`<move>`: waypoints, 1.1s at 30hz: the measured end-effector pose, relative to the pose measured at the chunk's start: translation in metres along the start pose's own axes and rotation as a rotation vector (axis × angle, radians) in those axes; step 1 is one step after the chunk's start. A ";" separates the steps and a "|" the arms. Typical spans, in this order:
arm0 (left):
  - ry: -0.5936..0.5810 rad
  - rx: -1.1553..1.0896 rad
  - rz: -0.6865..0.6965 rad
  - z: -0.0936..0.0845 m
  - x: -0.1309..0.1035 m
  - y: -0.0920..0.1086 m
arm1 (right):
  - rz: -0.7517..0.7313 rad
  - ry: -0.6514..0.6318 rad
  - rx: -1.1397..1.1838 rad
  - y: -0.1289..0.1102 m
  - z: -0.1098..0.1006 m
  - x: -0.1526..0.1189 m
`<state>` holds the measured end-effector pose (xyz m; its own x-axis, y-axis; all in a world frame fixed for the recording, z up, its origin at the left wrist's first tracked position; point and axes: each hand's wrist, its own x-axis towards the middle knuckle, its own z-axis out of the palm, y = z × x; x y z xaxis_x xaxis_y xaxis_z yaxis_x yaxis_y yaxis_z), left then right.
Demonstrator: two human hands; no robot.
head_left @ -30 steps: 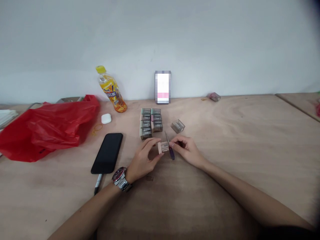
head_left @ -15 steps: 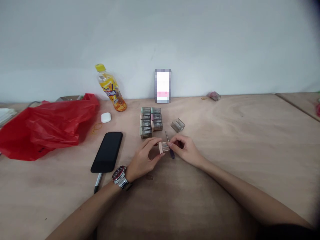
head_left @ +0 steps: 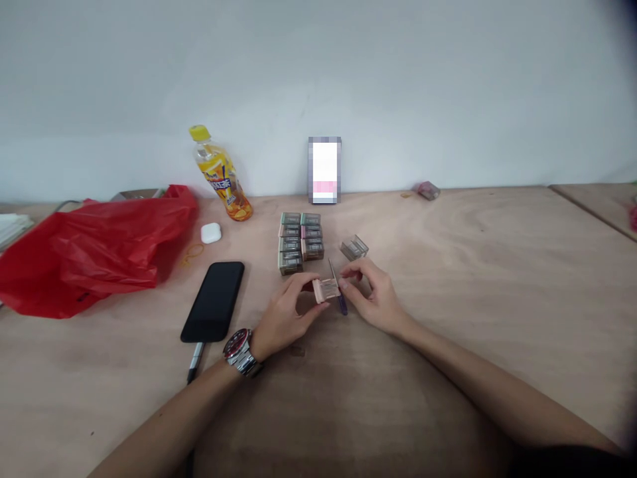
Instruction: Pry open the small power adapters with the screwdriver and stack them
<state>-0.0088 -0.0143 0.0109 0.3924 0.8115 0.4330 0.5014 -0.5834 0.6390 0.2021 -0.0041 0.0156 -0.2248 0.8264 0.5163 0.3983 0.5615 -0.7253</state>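
Note:
My left hand [head_left: 286, 311] grips a small pink-and-clear plastic piece [head_left: 326, 290] by its pink end, between thumb and fingers. At the piece's right end my right hand [head_left: 371, 295] has its thumb and fingertips pinched together; what they hold, if anything, is hidden. Below the piece lies a thin screwdriver [head_left: 342, 305] with a dark purple handle, its metal shaft pointing away from me. Just beyond the right hand rests a smoky clear plastic case [head_left: 354, 247]. Two columns of small smoky boxes [head_left: 290, 244] with pastel edges stand beyond the left hand.
Leftward lie a black phone [head_left: 213, 302] with a cable plugged in, a white earbud case [head_left: 211, 233], rubber bands [head_left: 194, 253] and a red plastic bag [head_left: 99, 252]. A drink bottle [head_left: 221, 176] and a lit phone [head_left: 324, 170] stand by the wall. A pinkish box [head_left: 428, 190] lies back right.
My right fingertips have drawn slightly right, off the top of the plastic piece to its end. In my left hand the piece has turned a little, showing more of its pink face.

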 end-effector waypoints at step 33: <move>0.106 -0.116 -0.108 0.003 0.000 -0.002 | -0.401 -0.261 -0.353 0.016 -0.023 0.009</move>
<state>-0.0073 -0.0127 0.0077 0.2548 0.8718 0.4183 0.4417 -0.4897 0.7517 0.2275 0.0112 0.0189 -0.6119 0.5613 0.5573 0.4993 0.8206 -0.2782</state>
